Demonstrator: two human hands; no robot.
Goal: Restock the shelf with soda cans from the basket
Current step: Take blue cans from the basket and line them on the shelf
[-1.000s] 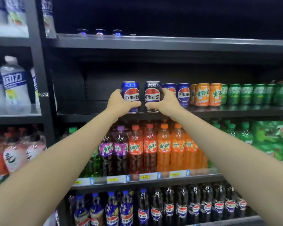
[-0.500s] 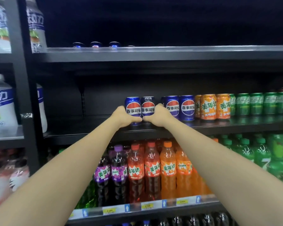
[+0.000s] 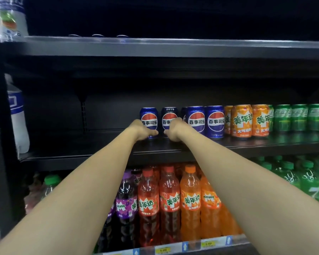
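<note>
Two cola cans stand side by side on the dark middle shelf (image 3: 107,144). My left hand (image 3: 141,129) grips the blue can (image 3: 149,117) around its lower part. My right hand (image 3: 175,130) grips the darker blue-black can (image 3: 168,115) beside it. Both cans sit upright, their bases on the shelf board, just left of the row of blue cola cans (image 3: 204,120). Both arms reach forward from the bottom of the view. The basket is out of sight.
Right of the cola cans stand orange soda cans (image 3: 247,120) and green cans (image 3: 298,116). The shelf's left part is bare up to a black upright (image 3: 0,126). Below are purple, red, orange and green bottles (image 3: 169,199). An upper shelf (image 3: 173,46) overhangs.
Both hands have pushed the two cans further back and set them down on the shelf beside the cola row. The camera has come closer and tilted up.
</note>
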